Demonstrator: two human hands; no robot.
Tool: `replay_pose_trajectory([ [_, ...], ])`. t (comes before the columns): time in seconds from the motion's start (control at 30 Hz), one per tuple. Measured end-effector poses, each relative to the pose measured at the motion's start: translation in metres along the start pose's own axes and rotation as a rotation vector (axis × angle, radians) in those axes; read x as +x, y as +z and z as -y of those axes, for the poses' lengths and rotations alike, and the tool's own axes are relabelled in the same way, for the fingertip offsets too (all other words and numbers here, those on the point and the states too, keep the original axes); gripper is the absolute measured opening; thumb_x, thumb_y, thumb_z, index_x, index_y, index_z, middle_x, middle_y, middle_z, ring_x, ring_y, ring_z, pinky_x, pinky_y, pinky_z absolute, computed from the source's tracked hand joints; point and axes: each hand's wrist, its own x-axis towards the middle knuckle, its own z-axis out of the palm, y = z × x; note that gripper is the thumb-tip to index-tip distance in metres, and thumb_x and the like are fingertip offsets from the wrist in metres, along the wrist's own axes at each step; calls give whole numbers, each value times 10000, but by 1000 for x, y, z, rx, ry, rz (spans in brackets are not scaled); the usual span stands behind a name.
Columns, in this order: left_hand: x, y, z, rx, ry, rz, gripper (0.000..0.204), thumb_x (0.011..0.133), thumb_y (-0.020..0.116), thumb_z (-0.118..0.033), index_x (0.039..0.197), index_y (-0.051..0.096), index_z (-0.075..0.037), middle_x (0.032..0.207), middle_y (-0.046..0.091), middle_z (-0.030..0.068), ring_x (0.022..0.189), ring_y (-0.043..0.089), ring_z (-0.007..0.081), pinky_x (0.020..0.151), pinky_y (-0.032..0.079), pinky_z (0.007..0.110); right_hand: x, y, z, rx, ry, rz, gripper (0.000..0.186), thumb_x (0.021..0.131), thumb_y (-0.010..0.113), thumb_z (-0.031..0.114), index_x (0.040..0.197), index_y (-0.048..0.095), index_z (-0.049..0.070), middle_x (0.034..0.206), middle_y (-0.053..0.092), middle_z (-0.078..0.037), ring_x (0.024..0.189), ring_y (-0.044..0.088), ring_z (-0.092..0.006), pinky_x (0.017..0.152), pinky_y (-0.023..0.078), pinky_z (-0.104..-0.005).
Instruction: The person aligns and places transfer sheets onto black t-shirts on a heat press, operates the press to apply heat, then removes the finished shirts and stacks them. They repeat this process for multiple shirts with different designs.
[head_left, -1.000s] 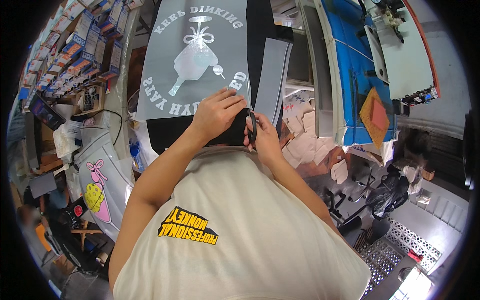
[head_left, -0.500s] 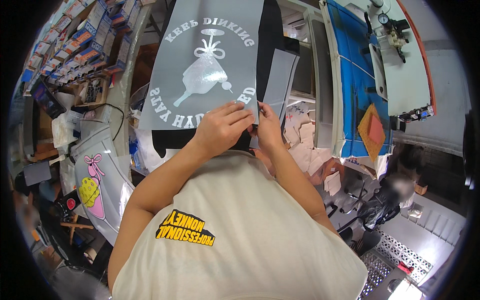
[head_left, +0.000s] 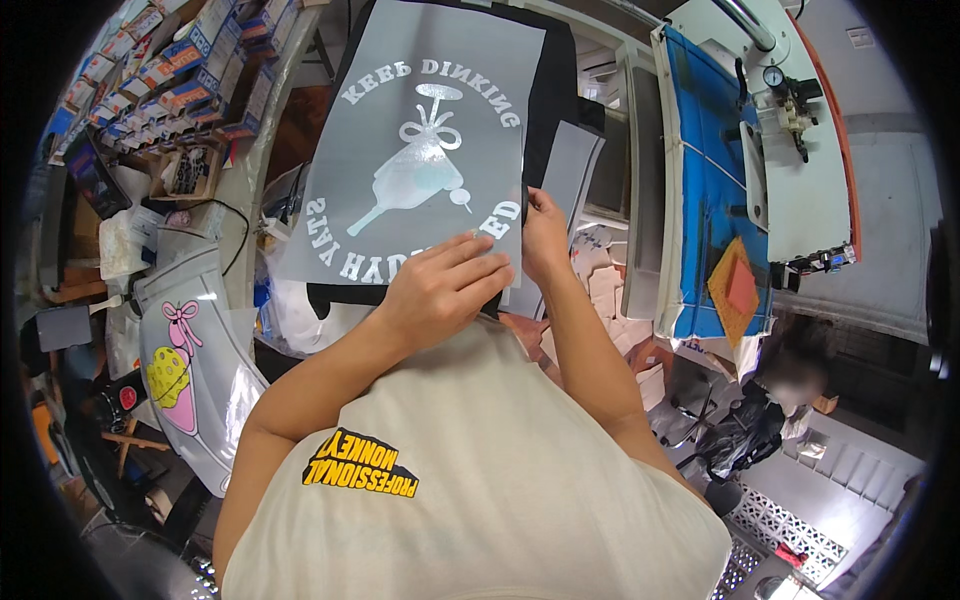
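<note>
A translucent grey sheet [head_left: 370, 130] with white lettering and a white bow-and-glass design lies on black fabric [head_left: 555, 70]. My left hand [head_left: 445, 290] rests on the sheet's lower right, fingers lying flat and slightly bent over the lettering. My right hand [head_left: 542, 230] is farther up at the sheet's right edge, fingers curled on a dark item mostly hidden there, which I cannot make out. A narrow grey strip [head_left: 570, 170] lies to the right of the fabric, beside that hand.
Stacked boxes [head_left: 210, 55] are at the upper left, above a sheet with pink-and-yellow designs [head_left: 205, 395]. A blue padded press [head_left: 690, 120] with a yellow sponge [head_left: 730, 270] stands right. Paper pieces [head_left: 605, 290] lie below it. Another person [head_left: 790, 395] appears at the lower right.
The sheet and surroundings appear lower in view. My right hand has moved up along the sheet's edge relative to my left hand; the black scissors it held are now mostly hidden.
</note>
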Motion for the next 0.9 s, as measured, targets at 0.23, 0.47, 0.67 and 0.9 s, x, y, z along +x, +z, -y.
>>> replay_pose_trajectory([
  [0.23,-6,-34,-22,-43,-6,43,266,780,681,-117,1026,723,-25,1083,722,102,1050,701,329,959,582,461,45,19,38,-112,-33,21,209,1004,567,153,1143,604,3,712,590,-31,498,518,-111,398,325,-275],
  [0.47,-24,-78,-43,-110,-50,128,296,800,713,-173,1054,729,-21,1121,712,138,1115,681,351,1024,535,508,129,34,76,-91,-66,52,184,997,586,160,1092,619,7,712,560,-19,545,542,-112,435,357,-272],
  [0.67,-37,-56,-2,-214,-510,367,376,872,759,-262,1158,685,-30,1215,667,149,1215,597,382,1143,348,612,115,34,87,-195,-152,39,227,1005,637,193,1154,620,23,769,559,-11,560,551,-99,443,375,-261],
  [0.9,-32,9,113,471,-715,151,528,971,633,-360,1403,567,-62,1520,465,223,1456,332,476,1189,149,686,92,11,104,-196,-171,56,315,1010,656,277,1211,583,45,778,578,-13,554,563,-101,452,396,-256],
])
